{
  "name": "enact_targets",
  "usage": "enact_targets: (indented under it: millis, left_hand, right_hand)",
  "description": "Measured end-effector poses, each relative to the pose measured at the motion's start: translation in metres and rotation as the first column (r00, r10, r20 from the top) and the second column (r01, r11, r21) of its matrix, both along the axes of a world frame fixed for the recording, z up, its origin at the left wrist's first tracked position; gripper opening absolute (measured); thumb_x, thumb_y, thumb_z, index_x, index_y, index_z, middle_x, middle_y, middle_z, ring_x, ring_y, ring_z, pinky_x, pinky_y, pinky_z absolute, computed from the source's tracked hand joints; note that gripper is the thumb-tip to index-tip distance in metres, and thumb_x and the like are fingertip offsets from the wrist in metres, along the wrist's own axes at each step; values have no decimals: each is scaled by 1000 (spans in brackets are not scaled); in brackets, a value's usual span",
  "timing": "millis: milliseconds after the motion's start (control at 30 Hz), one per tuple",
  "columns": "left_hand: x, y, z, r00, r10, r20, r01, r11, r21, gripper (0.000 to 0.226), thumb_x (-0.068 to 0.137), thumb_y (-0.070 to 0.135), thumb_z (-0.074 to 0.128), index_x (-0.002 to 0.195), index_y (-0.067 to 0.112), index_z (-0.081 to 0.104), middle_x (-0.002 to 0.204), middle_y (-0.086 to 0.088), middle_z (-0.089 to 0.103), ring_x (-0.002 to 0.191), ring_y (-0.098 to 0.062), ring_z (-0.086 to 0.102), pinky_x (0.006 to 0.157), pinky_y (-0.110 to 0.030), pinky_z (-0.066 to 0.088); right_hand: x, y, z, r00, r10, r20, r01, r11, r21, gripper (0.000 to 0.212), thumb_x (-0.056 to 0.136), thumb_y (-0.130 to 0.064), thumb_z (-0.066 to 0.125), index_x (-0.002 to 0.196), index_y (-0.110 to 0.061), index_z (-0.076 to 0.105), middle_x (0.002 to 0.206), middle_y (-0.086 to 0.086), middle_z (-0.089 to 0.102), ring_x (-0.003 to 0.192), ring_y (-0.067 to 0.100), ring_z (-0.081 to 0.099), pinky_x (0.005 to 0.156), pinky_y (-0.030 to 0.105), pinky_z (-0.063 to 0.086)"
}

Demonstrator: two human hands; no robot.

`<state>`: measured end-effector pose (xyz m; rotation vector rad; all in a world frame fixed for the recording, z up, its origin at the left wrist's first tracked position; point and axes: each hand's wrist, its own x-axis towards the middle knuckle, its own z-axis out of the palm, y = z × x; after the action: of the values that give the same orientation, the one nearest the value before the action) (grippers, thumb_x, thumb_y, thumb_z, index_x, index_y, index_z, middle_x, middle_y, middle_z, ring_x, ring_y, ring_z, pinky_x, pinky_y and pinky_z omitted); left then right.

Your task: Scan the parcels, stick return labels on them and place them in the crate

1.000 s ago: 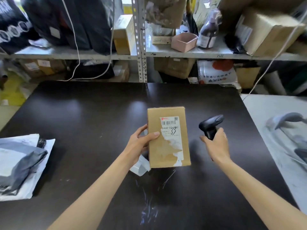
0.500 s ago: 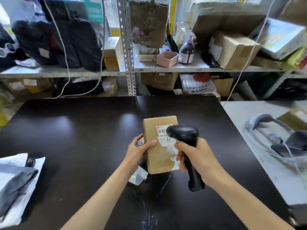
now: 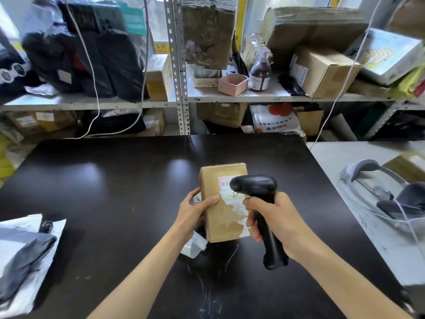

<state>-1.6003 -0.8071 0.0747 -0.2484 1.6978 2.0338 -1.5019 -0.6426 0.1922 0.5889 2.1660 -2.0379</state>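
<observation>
Step in hand: scan. L hand grips the parcel by its L long edge, thumb on the front face, fingers behind. The parcel sits centre-front over the desk, long axis running away from the person, label face toward the camera. Whether its lower end touches the desk cannot be told. R hand is clenched round the grip of the scanner. Key relation: the scanner head lies directly in front of the shipping label at the parcel's upper R, nose pointing L, very close, and hides part of the barcode in this view. Judgement: the read may need the head backed off or re-angled. Nothing stands between the 2. Surroundings: a white packet lies just beside the parcel's lower L corner, under the L wrist. Poly mailers lie well apart at desk L. A 2nd, pale surface adjoins on the R. Shelves of boxes stand behind. No crate or return label is identifiable, so placement direction cannot be set.
</observation>
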Motion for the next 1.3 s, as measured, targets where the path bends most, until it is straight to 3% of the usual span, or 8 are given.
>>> enact_targets:
  millis: [133,800,1300]
  left_hand:
    - [-1,0,-2,1000,-8,-1,8,1000,8,91,44,42,87,125,30,48,108,-5,70,81,-14,74,58,-22,56]
    - [0,1,-3,1000,-26,13,25,1000,2,89,46,47,84,125,32,47,115,-4,65,95,-20,69,56,-20,55]
    - [-2,5,-3,999,-33,22,33,999,-1,87,49,45,83,127,31,47,120,-7,63,101,-25,68,68,-28,58]
  right_hand:
    - [0,0,1,1000,-3,2,3,1000,3,14,86,-7,61,88,7,60,61,20,60,40,27,49,43,30,42]
    - [4,-6,5,1000,27,9,-27,1000,-10,19,89,-10,63,90,9,60,62,20,56,38,26,48,41,28,41]
    - [1,-6,7,999,42,13,-42,999,-13,20,90,-15,65,96,4,62,65,19,60,39,24,49,41,27,43]
